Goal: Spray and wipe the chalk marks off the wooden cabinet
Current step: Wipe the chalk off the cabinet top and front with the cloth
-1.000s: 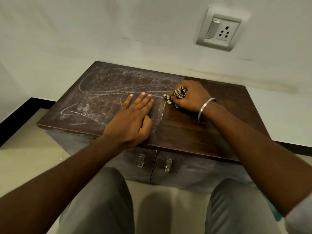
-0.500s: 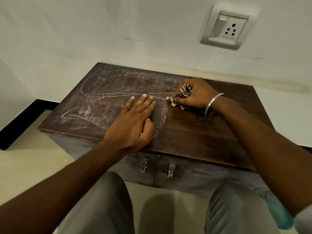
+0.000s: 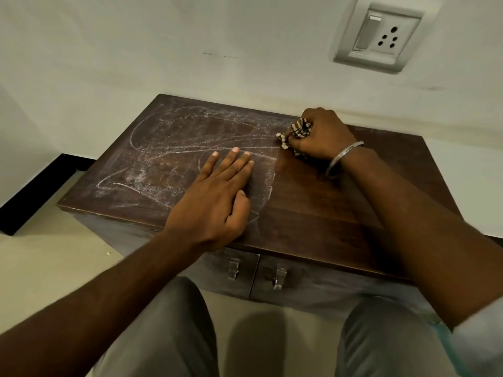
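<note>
A low dark wooden cabinet [image 3: 340,208] stands against the wall. White chalk marks [image 3: 168,148] cover the left half of its top; the right half is bare wood. My right hand [image 3: 321,134] is closed around a bunched checked cloth [image 3: 298,129] and presses it on the top near the back edge, at the right end of the chalk. A metal bangle sits on that wrist. My left hand [image 3: 217,197] lies flat on the top with fingers spread, over the chalk near the front edge. No spray bottle is clearly seen.
Two metal door handles [image 3: 234,268] sit on the cabinet front below my left hand. A wall socket with a switch [image 3: 381,36] is above the cabinet's right side. My knees in grey trousers are at the bottom. A bluish object [image 3: 438,325] shows by my right arm.
My right hand with the cloth has moved away from me toward the back edge of the cabinet top. The left hand has stayed flat in place.
</note>
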